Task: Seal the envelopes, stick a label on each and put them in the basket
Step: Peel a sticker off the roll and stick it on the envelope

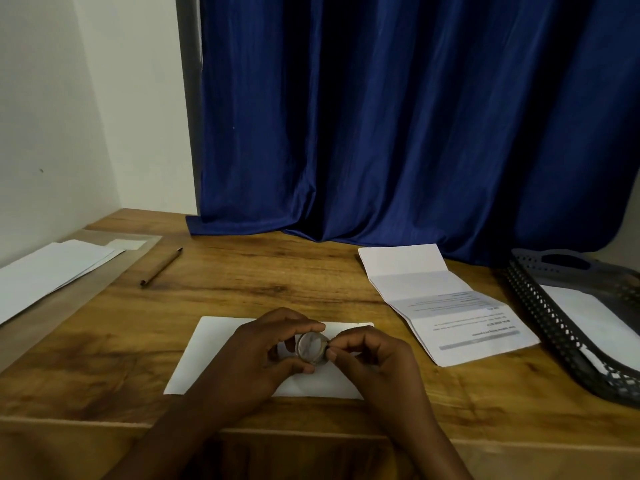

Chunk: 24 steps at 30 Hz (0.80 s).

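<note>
Basket (540,327) cut off at right.

Both hands (263,355) (375,358) together, fingers (341,342) curled.

White envelope (221,355): lies flat near the front edge of the wooden table, long side across, partly covered by both hands.

Tape roll (311,348): small, clear, round; held above the envelope, gripped by the left hand (263,355), with the right hand (374,355) pinching at its right edge.

Stack of white envelopes (52,271): flat at the far left of the table, on a sheet.

Basket (554,327): dark plastic mesh, shallow, at the right edge; one white envelope (581,317) lies inside.
</note>
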Each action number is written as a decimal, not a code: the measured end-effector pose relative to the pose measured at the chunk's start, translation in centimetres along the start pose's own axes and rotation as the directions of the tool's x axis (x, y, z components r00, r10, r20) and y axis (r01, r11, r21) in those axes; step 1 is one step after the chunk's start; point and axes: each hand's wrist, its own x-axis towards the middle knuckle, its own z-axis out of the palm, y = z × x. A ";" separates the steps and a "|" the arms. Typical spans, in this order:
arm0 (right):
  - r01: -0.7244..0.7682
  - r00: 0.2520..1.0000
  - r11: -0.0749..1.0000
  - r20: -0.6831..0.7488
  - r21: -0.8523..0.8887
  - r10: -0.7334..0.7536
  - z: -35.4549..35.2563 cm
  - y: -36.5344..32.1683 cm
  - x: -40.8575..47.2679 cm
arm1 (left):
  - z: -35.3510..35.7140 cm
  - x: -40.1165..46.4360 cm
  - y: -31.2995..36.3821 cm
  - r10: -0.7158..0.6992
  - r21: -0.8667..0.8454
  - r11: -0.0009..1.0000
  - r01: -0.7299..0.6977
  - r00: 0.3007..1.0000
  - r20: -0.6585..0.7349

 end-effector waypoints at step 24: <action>0.058 0.998 0.997 -0.007 0.049 -0.058 -0.3 -0.5 -0.2 | 0.3 0.2 -0.8 -0.036 -0.022 0.999 0.035 0.996 -0.087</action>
